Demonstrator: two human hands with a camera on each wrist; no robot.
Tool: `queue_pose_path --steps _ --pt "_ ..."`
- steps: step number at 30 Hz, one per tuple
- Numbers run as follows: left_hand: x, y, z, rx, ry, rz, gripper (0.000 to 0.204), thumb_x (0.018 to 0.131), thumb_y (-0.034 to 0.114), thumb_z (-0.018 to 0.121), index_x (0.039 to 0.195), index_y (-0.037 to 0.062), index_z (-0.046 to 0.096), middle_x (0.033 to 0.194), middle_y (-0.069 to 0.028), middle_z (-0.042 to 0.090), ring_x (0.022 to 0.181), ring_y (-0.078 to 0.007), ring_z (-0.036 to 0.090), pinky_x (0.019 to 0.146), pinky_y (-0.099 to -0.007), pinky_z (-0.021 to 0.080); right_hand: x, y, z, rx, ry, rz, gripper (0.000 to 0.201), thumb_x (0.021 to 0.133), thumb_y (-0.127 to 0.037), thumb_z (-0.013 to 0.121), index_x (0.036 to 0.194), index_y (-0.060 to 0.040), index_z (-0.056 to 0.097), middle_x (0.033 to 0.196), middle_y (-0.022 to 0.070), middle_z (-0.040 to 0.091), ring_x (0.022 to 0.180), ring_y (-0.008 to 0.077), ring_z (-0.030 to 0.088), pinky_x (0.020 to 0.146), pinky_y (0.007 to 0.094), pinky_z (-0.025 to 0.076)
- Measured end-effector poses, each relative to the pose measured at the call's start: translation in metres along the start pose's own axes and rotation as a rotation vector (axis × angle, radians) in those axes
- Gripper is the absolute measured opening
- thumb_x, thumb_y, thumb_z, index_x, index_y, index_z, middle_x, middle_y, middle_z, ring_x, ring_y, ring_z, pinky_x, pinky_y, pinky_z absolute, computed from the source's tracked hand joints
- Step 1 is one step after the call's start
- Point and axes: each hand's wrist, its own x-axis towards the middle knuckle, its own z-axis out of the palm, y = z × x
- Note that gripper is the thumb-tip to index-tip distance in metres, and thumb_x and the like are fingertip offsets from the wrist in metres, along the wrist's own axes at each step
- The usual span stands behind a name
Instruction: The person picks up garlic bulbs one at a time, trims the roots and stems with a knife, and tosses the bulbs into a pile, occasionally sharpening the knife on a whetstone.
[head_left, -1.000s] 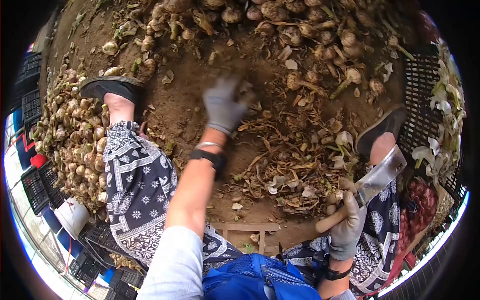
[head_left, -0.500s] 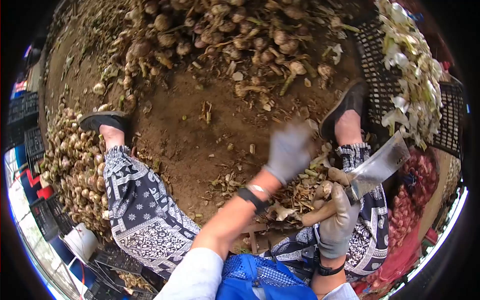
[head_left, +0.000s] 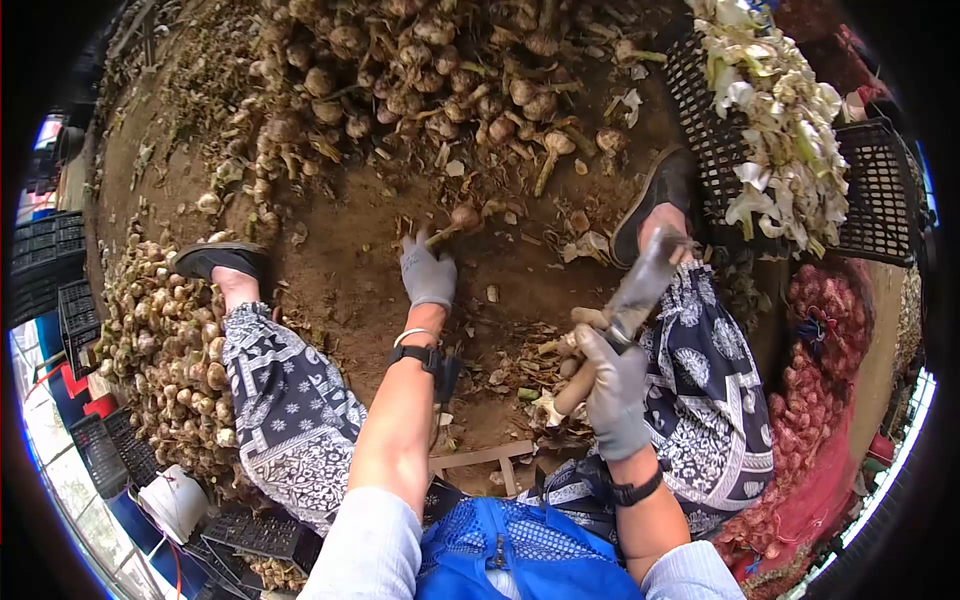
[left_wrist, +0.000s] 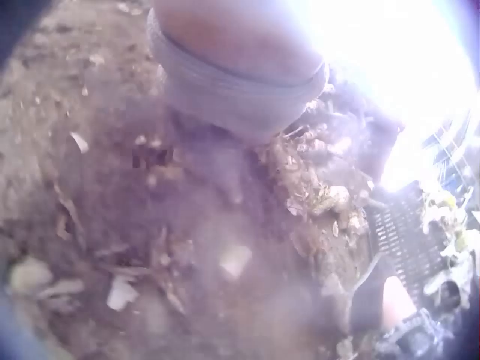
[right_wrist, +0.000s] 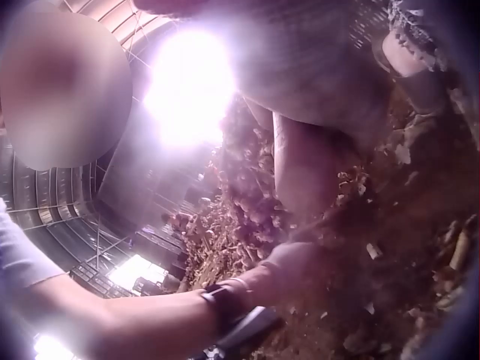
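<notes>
In the head view, the gloved left hand (head_left: 428,275) is over the dirt, its fingertips at the stem of a garlic bulb (head_left: 463,217), which it appears to pinch. The bulb points away from the hand. The gloved right hand (head_left: 615,395) grips a wooden handle (head_left: 577,388) of a broad-bladed tool, whose metal blade (head_left: 650,280) slants up and right over the right shin. A second wooden piece (head_left: 590,318) sticks out by the blade's base. Both wrist views are blurred and show little of the fingers.
Garlic bulbs (head_left: 430,80) are heaped ahead, with another pile (head_left: 165,340) at the left. Stem scraps lie before the lap. Black crates (head_left: 875,190), pale stalks (head_left: 780,130) and a red net sack (head_left: 820,400) are on the right. Feet flank the work area.
The left hand has moved from beside the right hand out to the garlic bulb ahead. The right hand still grips the tool, its blade now turned more upright. The head view has shifted.
</notes>
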Motion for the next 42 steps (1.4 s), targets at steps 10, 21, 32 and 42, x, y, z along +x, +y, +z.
queue_pose_path --steps 10,21,32,42 --pt "-0.107 0.098 -0.133 -0.614 -0.488 0.469 0.075 0.075 0.001 0.064 0.146 0.0018 0.04 0.137 -0.0145 0.049 0.128 -0.0267 0.05 0.11 -0.0342 0.04 0.017 0.028 0.012 0.055 -0.335 0.028 0.028 0.096 -0.017 0.066 0.117 0.0012 0.066 0.1 0.0057 0.069 0.08 0.0125 0.064 0.069 0.0248 0.052" --pt "-0.153 0.078 -0.209 -0.521 -0.484 0.164 0.058 0.083 0.009 0.067 0.137 -0.002 0.051 0.121 -0.0123 0.066 0.112 -0.0185 0.063 0.098 -0.0299 0.049 -0.041 0.021 0.041 0.058 -0.508 -0.154 0.023 0.089 -0.004 0.071 0.111 0.0016 0.067 0.101 0.004 0.07 0.09 0.0119 0.067 0.083 0.0269 0.056" --pt "-0.165 0.069 -0.209 -1.026 -0.577 -0.197 0.06 0.086 0.007 0.07 0.141 -0.0011 0.045 0.115 -0.0056 0.064 0.097 -0.0108 0.06 0.079 -0.0236 0.052 -0.038 0.04 0.033 -0.439 -0.397 -0.416 0.027 0.083 -0.009 0.072 0.111 -0.008 0.069 0.097 0.0075 0.073 0.081 0.0194 0.07 0.071 0.0301 0.054" --pt "-0.153 0.03 -0.217 -0.683 -0.635 -0.018 0.061 0.082 -0.006 0.074 0.137 0.0 0.047 0.118 -0.0073 0.064 0.105 -0.0142 0.062 0.092 -0.0294 0.052 -0.051 0.033 0.034 -1.195 -0.397 -0.905 0.018 0.071 -0.009 0.067 0.089 -0.011 0.065 0.082 0.0108 0.066 0.079 0.0344 0.067 0.066 0.0448 0.052"
